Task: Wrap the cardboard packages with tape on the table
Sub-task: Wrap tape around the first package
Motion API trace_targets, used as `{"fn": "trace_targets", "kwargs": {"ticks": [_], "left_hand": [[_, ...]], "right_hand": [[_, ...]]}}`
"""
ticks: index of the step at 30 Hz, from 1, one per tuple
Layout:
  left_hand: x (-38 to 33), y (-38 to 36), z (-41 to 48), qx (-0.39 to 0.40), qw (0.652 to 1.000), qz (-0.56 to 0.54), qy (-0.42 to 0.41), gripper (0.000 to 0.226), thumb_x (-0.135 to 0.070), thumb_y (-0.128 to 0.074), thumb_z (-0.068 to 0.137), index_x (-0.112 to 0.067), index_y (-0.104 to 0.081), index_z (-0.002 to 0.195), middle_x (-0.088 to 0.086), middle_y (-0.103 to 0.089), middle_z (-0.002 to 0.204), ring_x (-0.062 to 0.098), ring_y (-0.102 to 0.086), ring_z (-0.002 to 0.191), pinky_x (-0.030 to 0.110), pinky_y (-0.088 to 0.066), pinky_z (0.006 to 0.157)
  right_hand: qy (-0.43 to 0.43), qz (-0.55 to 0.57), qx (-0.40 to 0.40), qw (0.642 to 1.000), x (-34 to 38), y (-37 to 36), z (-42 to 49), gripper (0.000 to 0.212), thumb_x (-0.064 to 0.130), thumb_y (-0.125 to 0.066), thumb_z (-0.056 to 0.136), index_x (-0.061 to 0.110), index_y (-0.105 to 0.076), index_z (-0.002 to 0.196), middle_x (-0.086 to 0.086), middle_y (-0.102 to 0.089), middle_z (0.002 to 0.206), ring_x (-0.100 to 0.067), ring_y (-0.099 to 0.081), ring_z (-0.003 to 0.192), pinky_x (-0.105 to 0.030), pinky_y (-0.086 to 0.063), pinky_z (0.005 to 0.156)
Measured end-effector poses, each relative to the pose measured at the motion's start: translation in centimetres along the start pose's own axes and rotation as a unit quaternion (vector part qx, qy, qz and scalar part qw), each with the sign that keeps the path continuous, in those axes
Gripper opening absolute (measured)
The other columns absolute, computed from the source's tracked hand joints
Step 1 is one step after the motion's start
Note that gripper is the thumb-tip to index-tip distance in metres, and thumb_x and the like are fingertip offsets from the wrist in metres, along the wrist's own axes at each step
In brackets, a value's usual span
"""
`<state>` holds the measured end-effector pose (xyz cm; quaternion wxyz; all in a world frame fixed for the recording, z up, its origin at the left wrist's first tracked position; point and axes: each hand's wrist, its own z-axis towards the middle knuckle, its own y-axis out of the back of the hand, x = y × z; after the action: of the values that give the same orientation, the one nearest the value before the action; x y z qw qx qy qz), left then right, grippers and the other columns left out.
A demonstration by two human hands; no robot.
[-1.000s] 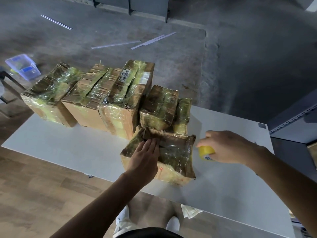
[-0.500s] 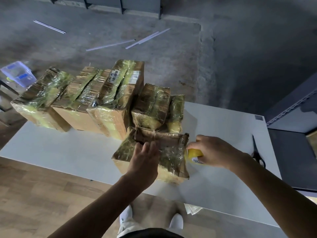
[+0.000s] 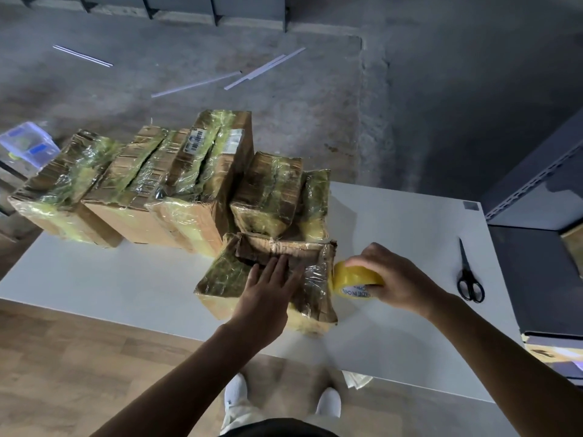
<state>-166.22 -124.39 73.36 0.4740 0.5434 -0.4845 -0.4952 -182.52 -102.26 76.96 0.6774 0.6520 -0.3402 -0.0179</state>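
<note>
A small cardboard package [image 3: 220, 280], partly covered in clear yellowish tape, lies near the front edge of the white table [image 3: 110, 279]. My left hand [image 3: 268, 288] presses flat on its top with straight fingers. My right hand [image 3: 397, 279] grips a yellow tape roll [image 3: 350, 277] held against the package's right side. Behind it stand several taped cardboard packages [image 3: 195, 184] in a row.
Black scissors [image 3: 470, 275] lie on the table to the right of my right hand. A dark metal shelf [image 3: 536, 247] borders the table on the right. A clear plastic box [image 3: 28, 146] sits at the far left. My feet show under the table's front edge.
My right hand brought the tape roll in from the right to the package's right side. My left hand stayed pressed on the package top. The camera shifted, bringing the scissors into view.
</note>
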Motion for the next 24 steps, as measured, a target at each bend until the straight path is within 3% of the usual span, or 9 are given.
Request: {"fn": "trace_targets", "kwargs": {"ticks": [4,8,11,14,16,19,21,24], "left_hand": [[0.1,-0.3,-0.2,0.012,1.000,0.002,-0.005,0.105,-0.018,-0.085,0.052,-0.016,-0.035,0.144,0.022,-0.052,0.138,0.035,-0.053,0.125,0.056,-0.046,0.096],[0.0,-0.3,-0.2,0.010,1.000,0.012,0.000,0.097,-0.017,-0.085,0.051,-0.012,-0.046,0.140,0.023,-0.052,0.137,0.037,-0.054,0.124,0.056,-0.046,0.095],[0.0,-0.3,-0.2,0.000,1.000,0.011,-0.004,0.101,-0.018,-0.085,0.054,-0.011,-0.038,0.144,0.024,-0.049,0.139,0.038,-0.051,0.127,0.057,-0.045,0.097],[-0.8,-0.1,-0.4,-0.015,1.000,0.018,0.001,0.097,-0.014,-0.081,0.056,-0.004,-0.039,0.143,0.026,-0.046,0.141,0.040,-0.046,0.130,0.061,-0.042,0.098],[-2.0,0.5,-0.3,-0.041,0.999,0.019,-0.012,0.092,-0.013,-0.076,0.060,0.001,-0.039,0.143,0.026,-0.039,0.146,0.041,-0.038,0.135,0.062,-0.035,0.104],[-3.4,0.5,0.3,-0.042,0.995,0.003,-0.093,0.092,-0.009,-0.053,0.080,-0.011,0.005,0.152,0.017,0.002,0.160,0.034,0.002,0.147,0.052,-0.004,0.117],[-3.2,0.2,0.8,-0.032,0.991,0.013,-0.129,0.084,-0.008,-0.040,0.081,-0.009,0.003,0.154,0.015,0.005,0.160,0.031,0.004,0.148,0.049,-0.010,0.119],[-2.6,-0.5,1.1,-0.019,0.991,0.005,-0.136,0.085,-0.005,-0.049,0.073,-0.004,-0.017,0.152,0.017,-0.013,0.159,0.033,-0.012,0.147,0.048,-0.026,0.115]], "right_hand": [[0.021,-0.068,0.002,0.997,0.7,0.0,0.3,0.044,0.032,-0.075,0.077,0.034,-0.057,0.117,-0.003,-0.049,0.090,-0.023,-0.053,0.065,-0.025,-0.038,0.056],[-0.011,-0.172,0.051,0.984,1.9,-0.1,1.2,0.041,0.035,-0.066,0.086,0.029,-0.057,0.125,-0.005,-0.052,0.100,-0.027,-0.059,0.079,-0.027,-0.038,0.064],[0.001,-0.207,0.058,0.977,1.9,-0.4,1.6,0.042,0.039,-0.063,0.088,0.028,-0.053,0.128,-0.005,-0.054,0.103,-0.027,-0.061,0.084,-0.029,-0.038,0.069],[-0.012,-0.174,0.066,0.983,1.6,-1.0,1.6,0.045,0.044,-0.058,0.091,0.028,-0.047,0.131,-0.004,-0.055,0.111,-0.025,-0.060,0.092,-0.028,-0.039,0.074],[-0.010,-0.150,0.048,0.987,1.3,-1.7,1.4,0.046,0.037,-0.064,0.089,0.027,-0.048,0.131,-0.006,-0.057,0.112,-0.026,-0.060,0.093,-0.031,-0.043,0.079],[-0.013,-0.124,0.027,0.992,0.7,-2.6,1.3,0.051,0.026,-0.070,0.083,0.027,-0.048,0.130,-0.005,-0.055,0.113,-0.025,-0.056,0.099,-0.035,-0.045,0.082],[-0.030,-0.079,0.014,0.996,0.2,-2.6,1.0,0.052,0.026,-0.071,0.082,0.028,-0.049,0.129,-0.003,-0.052,0.116,-0.023,-0.052,0.104,-0.036,-0.043,0.084],[-0.067,0.015,-0.001,0.998,-0.6,-2.7,0.1,0.059,0.027,-0.075,0.079,0.028,-0.047,0.130,-0.001,-0.051,0.119,-0.020,-0.052,0.105,-0.035,-0.046,0.084]]}}
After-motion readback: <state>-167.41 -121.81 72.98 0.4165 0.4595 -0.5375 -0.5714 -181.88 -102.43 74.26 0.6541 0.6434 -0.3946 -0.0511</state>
